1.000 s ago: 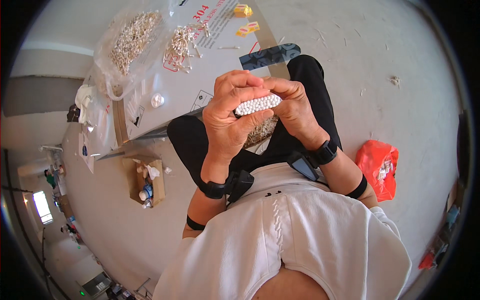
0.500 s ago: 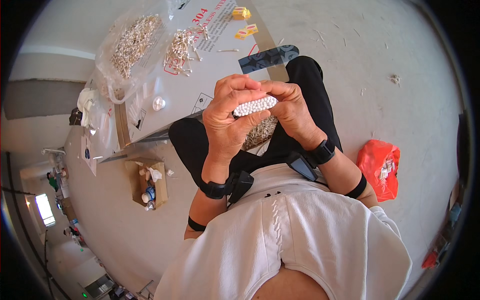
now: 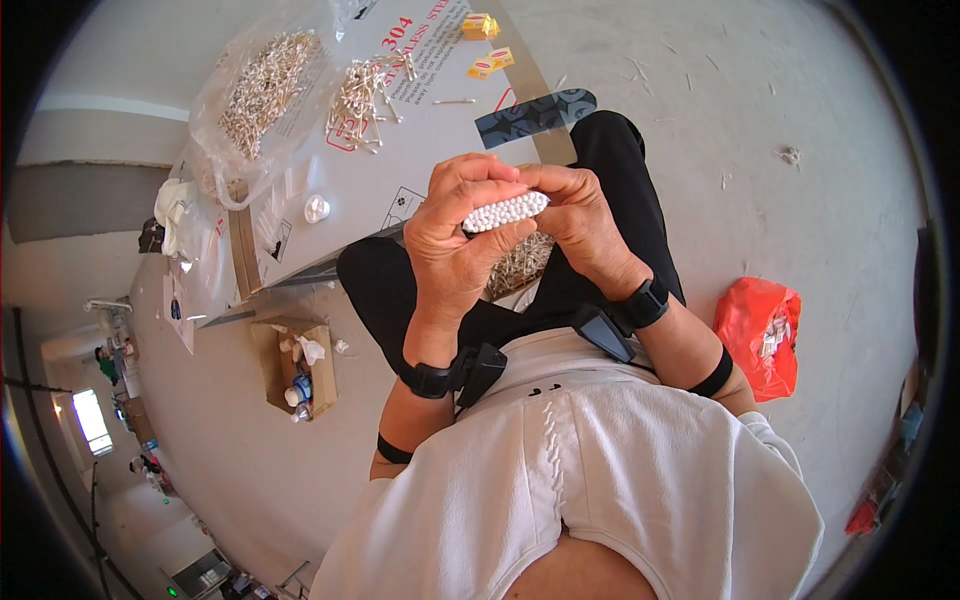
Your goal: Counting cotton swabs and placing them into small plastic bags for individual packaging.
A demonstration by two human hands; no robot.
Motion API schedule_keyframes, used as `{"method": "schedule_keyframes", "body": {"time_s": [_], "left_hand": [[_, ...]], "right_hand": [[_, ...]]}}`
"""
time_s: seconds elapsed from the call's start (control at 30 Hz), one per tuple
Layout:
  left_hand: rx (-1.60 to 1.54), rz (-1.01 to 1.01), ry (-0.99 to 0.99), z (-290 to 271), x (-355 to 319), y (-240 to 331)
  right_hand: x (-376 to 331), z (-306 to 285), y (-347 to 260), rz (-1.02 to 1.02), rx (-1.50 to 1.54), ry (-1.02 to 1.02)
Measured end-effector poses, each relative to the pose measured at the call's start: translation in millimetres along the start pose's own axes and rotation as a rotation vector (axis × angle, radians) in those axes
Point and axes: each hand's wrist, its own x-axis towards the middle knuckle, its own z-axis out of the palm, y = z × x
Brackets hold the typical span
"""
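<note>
Two hands: both raised over the lap, closed together on one bundle of white-tipped sticks (image 3: pixel 505 211).
Left hand (image 3: pixel 462 240): fingers curled over the bundle from above, thumb under it.
Right hand (image 3: pixel 580 220): pinching the bundle's far end, fingertips touching the left hand's.
Bundle: level, white tips facing up toward the camera.
Lap: more loose sticks (image 3: pixel 520 262) just below the hands.
Table (image 3: pixel 400 175): a clear bag of sticks (image 3: pixel 262 90) beside a loose pile (image 3: pixel 367 95).
Floor: orange bag (image 3: pixel 762 330) to the right, cardboard box (image 3: pixel 297 365) to the left.
</note>
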Motion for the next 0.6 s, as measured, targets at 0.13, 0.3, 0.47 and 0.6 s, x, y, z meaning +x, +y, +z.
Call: {"method": "schedule_keyframes", "body": {"time_s": [0.13, 0.3, 0.47, 0.6], "left_hand": [[-0.015, -0.003, 0.006, -0.6, -0.6, -2.7], [-0.08, -0.109, 0.062, -3.4, -2.1, -5.4], [-0.257, -0.185, 0.185, -2.0, -0.6, -3.2], [0.477, 0.169, -0.094, -20.4, 0.5, -7.5]], "right_hand": [[-0.3, 3.9, -4.6, 0.024, 0.03, -0.02], [0.2, 1.9, -5.0, 0.025, -0.114, -0.059], [0.9, -1.1, -8.4, 0.17, -0.096, -0.003], [3.6, 4.2, -7.1, 0.23, 0.105, 0.199]]}}
